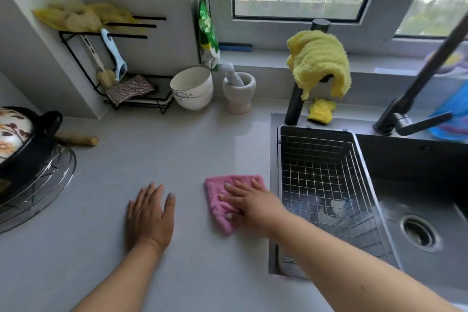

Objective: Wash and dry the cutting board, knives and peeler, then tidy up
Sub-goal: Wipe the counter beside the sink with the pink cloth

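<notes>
The left hand (149, 215) lies flat on the grey countertop (177, 149), fingers straight and slightly spread, holding nothing. Just to its right, the right hand (249, 201) presses flat on a pink cloth (222, 197), fingers extended across it rather than curled round it; the cloth lies on the counter just beside the sink's left edge.

To the right, a wire basket (326, 185) sits in the left part of the dark sink (417, 210); what lies under its mesh is too unclear to name. At the near left, a black pot (27, 144) with a flowered lid stands on a round wire trivet (43, 185).

Farther back, a black faucet (415, 94) rises behind the sink, and a yellow towel (321, 61) hangs over a dark upright fixture. Against the far wall stand stacked white bowls (192, 88) and a stone mortar (239, 91) with its pestle inside. At the far left, a black wire rack (114, 58) has a light-blue peeler (115, 54) hanging from it, beside a brush. The cutting board and knives cannot be made out.
</notes>
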Tool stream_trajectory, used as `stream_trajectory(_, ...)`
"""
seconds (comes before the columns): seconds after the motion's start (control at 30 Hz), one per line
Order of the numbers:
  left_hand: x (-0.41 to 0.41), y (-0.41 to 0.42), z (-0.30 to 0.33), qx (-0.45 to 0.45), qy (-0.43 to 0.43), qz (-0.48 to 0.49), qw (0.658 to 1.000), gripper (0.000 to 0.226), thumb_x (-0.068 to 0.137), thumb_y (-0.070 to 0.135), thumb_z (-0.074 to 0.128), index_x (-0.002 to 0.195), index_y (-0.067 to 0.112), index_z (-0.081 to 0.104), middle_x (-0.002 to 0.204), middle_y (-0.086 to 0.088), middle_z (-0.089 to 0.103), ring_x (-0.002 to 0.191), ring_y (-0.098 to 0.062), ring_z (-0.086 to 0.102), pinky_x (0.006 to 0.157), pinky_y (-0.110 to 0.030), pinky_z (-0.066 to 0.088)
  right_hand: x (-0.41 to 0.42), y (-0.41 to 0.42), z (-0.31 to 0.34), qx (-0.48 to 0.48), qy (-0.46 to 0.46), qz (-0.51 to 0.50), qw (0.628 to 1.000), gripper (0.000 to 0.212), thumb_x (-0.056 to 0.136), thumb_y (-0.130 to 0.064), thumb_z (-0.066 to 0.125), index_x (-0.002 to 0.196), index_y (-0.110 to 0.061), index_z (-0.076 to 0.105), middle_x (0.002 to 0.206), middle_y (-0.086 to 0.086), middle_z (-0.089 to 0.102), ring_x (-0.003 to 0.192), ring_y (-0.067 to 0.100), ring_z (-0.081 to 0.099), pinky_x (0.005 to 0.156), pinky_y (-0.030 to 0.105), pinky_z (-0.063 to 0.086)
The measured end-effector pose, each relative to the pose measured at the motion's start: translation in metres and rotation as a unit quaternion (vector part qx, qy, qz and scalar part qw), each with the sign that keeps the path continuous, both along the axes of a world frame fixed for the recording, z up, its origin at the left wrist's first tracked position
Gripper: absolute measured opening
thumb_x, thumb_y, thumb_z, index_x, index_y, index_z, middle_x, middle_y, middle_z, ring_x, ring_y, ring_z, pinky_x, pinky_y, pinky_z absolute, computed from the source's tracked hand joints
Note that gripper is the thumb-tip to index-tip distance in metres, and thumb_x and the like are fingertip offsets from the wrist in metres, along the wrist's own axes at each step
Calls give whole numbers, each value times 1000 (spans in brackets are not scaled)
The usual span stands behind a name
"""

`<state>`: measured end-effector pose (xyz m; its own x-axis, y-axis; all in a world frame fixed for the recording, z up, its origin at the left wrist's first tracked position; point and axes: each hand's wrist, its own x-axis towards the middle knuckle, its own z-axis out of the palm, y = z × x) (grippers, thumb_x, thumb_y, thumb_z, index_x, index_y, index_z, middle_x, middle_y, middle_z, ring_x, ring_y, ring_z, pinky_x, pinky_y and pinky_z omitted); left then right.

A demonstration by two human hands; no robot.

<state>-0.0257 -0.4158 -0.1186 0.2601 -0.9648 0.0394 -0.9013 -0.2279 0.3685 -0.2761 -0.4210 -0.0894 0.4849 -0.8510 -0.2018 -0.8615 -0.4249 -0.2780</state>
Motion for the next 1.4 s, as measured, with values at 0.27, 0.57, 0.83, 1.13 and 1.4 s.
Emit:
stream_trajectory(0.27, -2, -2, 2, -6, 4, 1, 1000, 101, 69, 72, -1, 140, 18, 48, 154, 0, 35, 145, -17, 23, 117, -35, 6, -14, -56, 5, 24, 36, -161, 986, 59, 98, -52, 34, 151, -32, 21, 162, -1, 4, 149, 20, 3, 118, 47, 2)
stream_trajectory(0.57, 3, -2, 5, 1, 36, -21, 999, 93, 73, 69, 12, 138, 15, 50, 153, -5, 37, 144, -20, 25, 117, -38, 9, 39, 69, -10, 24, -124, 45, 991, 54, 88, -53, 46, 131, -23, 59, 151, 3, 37, 144, 26, 26, 118, 45, 4)
stream_trajectory(0.83, -17, 20, 38, -22, 319, -61, 946, 36, 94, 37, 49, 112, 9, 65, 126, -15, 58, 123, -22, 48, 111, -33, 27, -28, 153, 38, 169, -160, -119, 965, 29, 94, -40, 50, 95, -19, 69, 89, 2, 72, 88, 23, 68, 97, 38, 49)
stream_trajectory(1.13, -121, 83, 93, 292, 670, -205, 652, 53, 78, 52, 66, 114, 13, 69, 105, -10, 70, 95, -24, 65, 82, -38, 52, -60, 141, 79, 387, -704, -386, 452, 51, 96, -38, 38, 102, 3, 68, 104, 22, 67, 98, 34, 66, 93, 46, 52)
stream_trajectory(1.4, -138, 70, 96, 180, 524, -190, 810, 23, 95, 26, 58, 103, 7, 66, 103, -18, 71, 86, -26, 70, 75, -43, 59, -84, 149, 63, 264, -580, -477, 606, 26, 93, -17, 56, 105, 4, 65, 94, 18, 68, 74, 24, 66, 64, 31, 55)
